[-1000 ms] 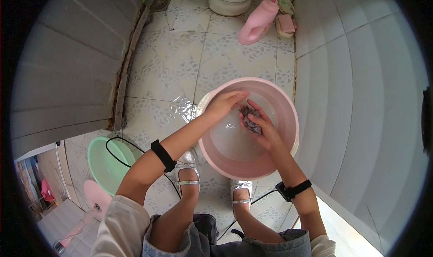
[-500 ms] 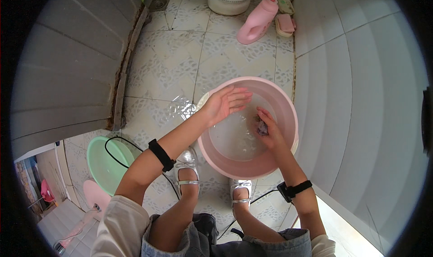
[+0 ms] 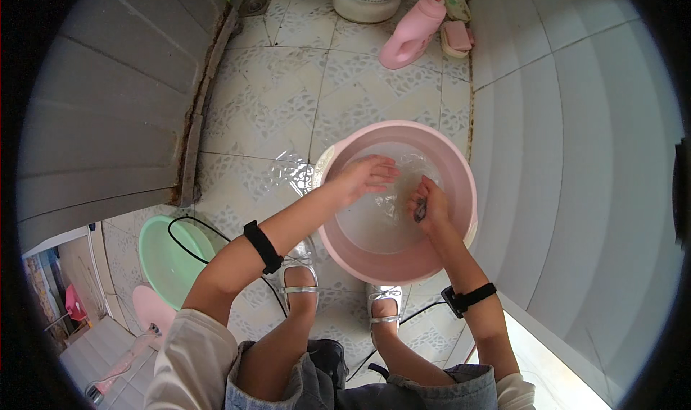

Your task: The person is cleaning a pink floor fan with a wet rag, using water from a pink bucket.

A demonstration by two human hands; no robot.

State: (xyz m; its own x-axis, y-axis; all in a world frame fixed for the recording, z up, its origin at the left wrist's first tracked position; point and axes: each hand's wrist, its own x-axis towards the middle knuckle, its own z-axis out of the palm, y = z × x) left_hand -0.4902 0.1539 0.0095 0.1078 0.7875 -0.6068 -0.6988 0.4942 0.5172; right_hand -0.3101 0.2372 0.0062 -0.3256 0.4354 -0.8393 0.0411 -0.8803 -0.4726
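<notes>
Head view: everything's around the round pink plastic basin [image 3: 396, 270]. Inside it, right of centre, the right hand [image 3: 434, 203] has its grip curled tight on a small crumpled dark-grey wad [image 3: 420, 210], looks like cloth. Left hand [image 3: 366, 178] is over the basin's left half, fingers loosely stretched, grip empty. Cloudy water [image 3: 381, 226] sits in the basin. I'd guess the wad's light, soft, kinda slippery when wet, not fragile; bunch it whole in the palm.
</notes>
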